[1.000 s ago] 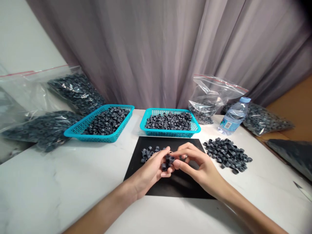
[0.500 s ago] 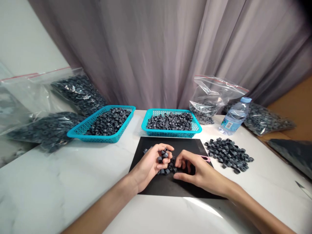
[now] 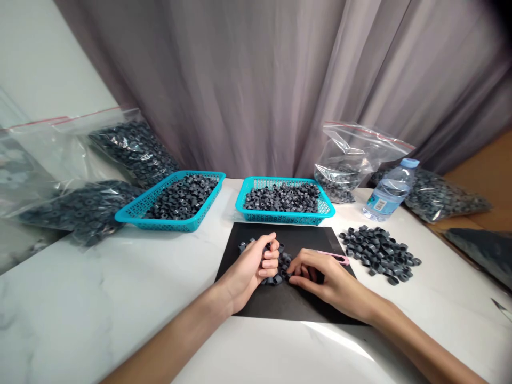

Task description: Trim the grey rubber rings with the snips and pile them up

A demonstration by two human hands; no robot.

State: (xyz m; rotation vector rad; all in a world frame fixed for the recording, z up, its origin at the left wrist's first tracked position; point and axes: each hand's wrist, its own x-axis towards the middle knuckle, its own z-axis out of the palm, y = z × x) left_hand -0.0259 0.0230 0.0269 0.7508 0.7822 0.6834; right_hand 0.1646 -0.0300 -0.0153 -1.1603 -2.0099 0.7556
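Observation:
My left hand [image 3: 252, 269] rests on a black mat [image 3: 288, 298], fingers curled into a fist over small dark grey rings. A little heap of such rings [image 3: 282, 264] lies between my two hands. My right hand [image 3: 320, 277] is low on the mat, its fingertips pinched at the edge of that heap. Pink tweezers [image 3: 338, 257] lie on the mat just behind my right hand.
Two turquoise baskets [image 3: 132, 216] [image 3: 326, 205] full of grey rings stand behind the mat. A loose pile of rings [image 3: 380, 253] lies right of it. A water bottle [image 3: 390, 191] and plastic bags of rings [image 3: 348, 160] [image 3: 80, 208] line the back and sides before a curtain.
Both hands have come down from above the mat onto it. The left hand has closed into a fist over rings. The right hand has dropped to the heap.

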